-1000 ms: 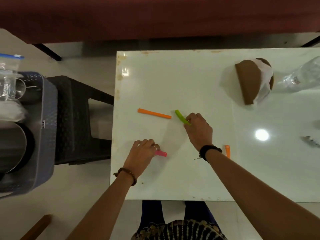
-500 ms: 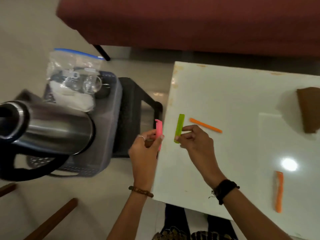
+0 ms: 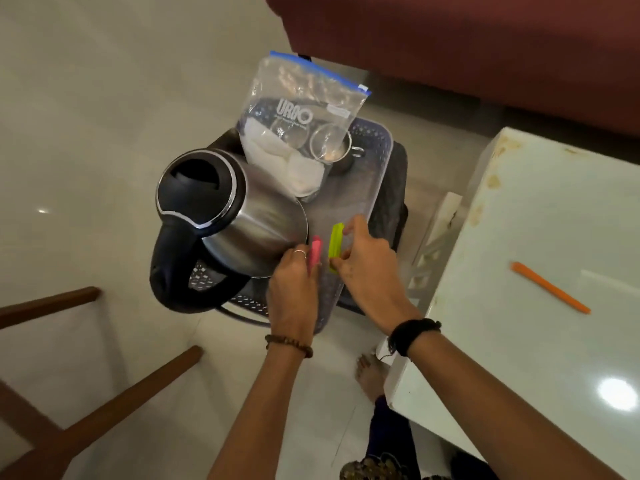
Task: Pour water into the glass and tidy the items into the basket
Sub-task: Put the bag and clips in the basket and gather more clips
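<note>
A grey perforated basket (image 3: 375,157) stands on a dark stool to the left of the white table (image 3: 540,209). Inside it are a steel kettle (image 3: 225,216) with a black lid and handle, and a clear zip bag (image 3: 298,126) holding glasses and white items. Both hands hover over the basket's near end. My left hand (image 3: 294,292) is shut on a pink clip (image 3: 315,254). My right hand (image 3: 367,268) pinches a green clip (image 3: 335,245) between thumb and fingers. One orange clip (image 3: 550,287) lies on the table.
Wooden chair legs (image 3: 114,386) cross the floor at the lower left. A dark red sofa (image 3: 485,46) runs along the back. A bare foot (image 3: 370,375) stands by the table's near corner. A steel cup (image 3: 343,152) sits behind the bag in the basket.
Both hands lifted the pink and green clips off the table and carried them left over the basket. My view swung left with them.
</note>
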Tool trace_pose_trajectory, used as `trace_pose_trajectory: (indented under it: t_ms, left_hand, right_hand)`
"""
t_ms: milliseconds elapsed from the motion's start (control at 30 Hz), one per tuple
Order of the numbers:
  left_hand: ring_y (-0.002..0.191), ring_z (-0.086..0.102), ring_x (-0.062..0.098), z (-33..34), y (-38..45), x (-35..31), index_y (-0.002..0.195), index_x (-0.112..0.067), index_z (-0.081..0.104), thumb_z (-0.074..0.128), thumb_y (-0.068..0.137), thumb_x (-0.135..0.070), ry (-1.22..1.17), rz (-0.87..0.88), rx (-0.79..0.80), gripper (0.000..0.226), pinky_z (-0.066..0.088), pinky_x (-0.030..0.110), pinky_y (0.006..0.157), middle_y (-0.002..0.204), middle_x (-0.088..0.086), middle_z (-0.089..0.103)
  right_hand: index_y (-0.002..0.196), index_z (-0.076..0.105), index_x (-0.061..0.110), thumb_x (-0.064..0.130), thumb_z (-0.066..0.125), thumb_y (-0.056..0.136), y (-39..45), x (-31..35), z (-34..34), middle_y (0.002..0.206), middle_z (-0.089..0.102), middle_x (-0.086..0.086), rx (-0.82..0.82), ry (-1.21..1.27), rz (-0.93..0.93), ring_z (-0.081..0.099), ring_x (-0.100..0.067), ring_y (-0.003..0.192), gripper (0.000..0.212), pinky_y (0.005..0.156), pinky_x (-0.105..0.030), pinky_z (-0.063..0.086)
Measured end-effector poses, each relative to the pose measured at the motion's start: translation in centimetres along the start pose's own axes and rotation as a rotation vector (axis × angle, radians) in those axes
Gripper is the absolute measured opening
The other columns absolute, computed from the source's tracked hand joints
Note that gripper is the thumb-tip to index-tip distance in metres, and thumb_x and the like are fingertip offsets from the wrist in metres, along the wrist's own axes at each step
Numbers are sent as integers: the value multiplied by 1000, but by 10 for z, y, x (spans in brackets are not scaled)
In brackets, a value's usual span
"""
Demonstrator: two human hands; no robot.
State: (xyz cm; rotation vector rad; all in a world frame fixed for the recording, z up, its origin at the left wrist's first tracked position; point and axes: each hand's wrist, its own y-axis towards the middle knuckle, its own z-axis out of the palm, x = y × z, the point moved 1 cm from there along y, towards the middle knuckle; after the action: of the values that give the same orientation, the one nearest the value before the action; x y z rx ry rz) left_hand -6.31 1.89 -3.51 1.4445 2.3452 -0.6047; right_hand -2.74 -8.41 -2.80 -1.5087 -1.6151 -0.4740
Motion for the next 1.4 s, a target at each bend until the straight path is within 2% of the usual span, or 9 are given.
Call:
trace_pose_trajectory:
  t_ms: [133, 200, 367, 700, 833, 967, 1067, 1233, 1400]
  left_hand:
    - [97, 59, 26, 2, -4, -3, 106, -9, 61, 53, 92, -23, -143, -15, -4, 21, 49, 43, 83, 107, 10, 62]
    - [92, 60, 25, 0, -12, -13, 105, -6, 62, 56, 90, -15, -176, 110, -52, 18, 50, 39, 81, 104, 11, 62]
    - [82, 61, 16, 22, -52, -58, 93, 0, 66, 64, 79, 3, -142, 450, -11, 15, 40, 14, 81, 89, 15, 68]
    - [104, 62, 23, 158, -151, -166, 113, -10, 62, 51, 88, 2, -13, 752, 468, 31, 53, 33, 88, 119, 8, 64]
    - [138, 30, 18, 212, -164, -187, 142, -20, 29, 39, 81, 13, 262, 992, 552, 70, 23, 31, 112, 154, -3, 22]
    - [144, 8, 20, 239, -154, -196, 145, -24, 16, 36, 79, 13, 508, 941, 504, 79, 4, 39, 116, 157, -1, 7]
    - [137, 30, 21, 247, -146, -197, 139, -21, 38, 38, 82, 12, 510, 865, 450, 66, 9, 43, 114, 151, 1, 31]
    - [94, 58, 36, 250, -129, -200, 112, -5, 62, 47, 72, 24, 432, 1015, 338, 52, 41, 46, 96, 110, 15, 65]
    - [81, 58, 32, 243, -120, -201, 102, -9, 62, 49, 78, 14, 345, 994, 393, 35, 46, 36, 68, 87, 13, 61]
  right_hand:
    - [100, 43, 11, 5, 60, 84, -2, -3, -2, 75, 62, -7, -3, 62, -44, 63, -23, 67, 24, 59, -35, 55]
    - [95, 43, 17, 6, 59, 86, -9, -9, -9, 69, 55, 6, -44, 164, -60, 58, -6, 60, 21, 54, -13, 48]
    - [94, 44, 25, 11, 61, 86, -45, -49, -44, 74, 54, 14, -196, 333, 28, 56, 6, 71, 24, 61, -5, 45]
    - [102, 46, 24, 13, 53, 89, -183, -218, -157, 86, 61, 7, -460, 177, 501, 58, -4, 66, 18, 54, -20, 40]
    - [102, 48, 21, 10, 52, 86, -241, -276, -186, 90, 61, 3, -605, 124, 648, 53, 5, 71, 20, 51, -10, 36]
    - [106, 46, 16, 8, 53, 85, -283, -321, -196, 103, 51, 0, -605, 42, 799, 54, -16, 82, 23, 52, -23, 32]
    - [108, 46, 13, 8, 54, 85, -300, -340, -194, 107, 48, -5, -542, -25, 863, 49, -22, 94, 25, 59, -29, 38]
    - [107, 46, 10, 3, 46, 87, -296, -348, -185, 99, 49, -6, -462, -65, 814, 45, -19, 75, 21, 47, -22, 28]
    - [105, 48, 13, 1, 46, 87, -275, -332, -181, 103, 53, -3, -517, 117, 794, 55, -21, 74, 22, 52, -24, 39]
